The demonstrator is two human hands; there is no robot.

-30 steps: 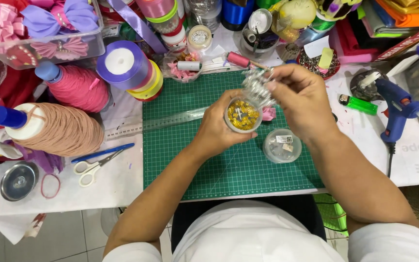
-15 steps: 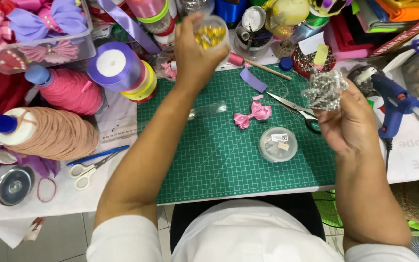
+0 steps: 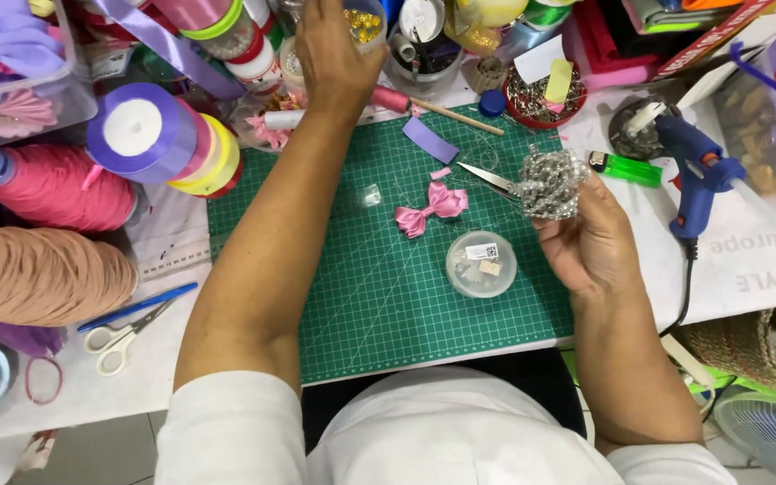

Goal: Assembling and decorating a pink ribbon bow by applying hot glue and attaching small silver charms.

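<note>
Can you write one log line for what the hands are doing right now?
left hand: holds bead jar at back | right hand: holds silver trim | pink bow: on mat

left arm stretched far forward, left hand [image 3: 334, 54] palm down, fingers curled in a grip. right hand [image 3: 586, 235] raised nearer the body, forearm upright, fingers pinched closed.
</note>
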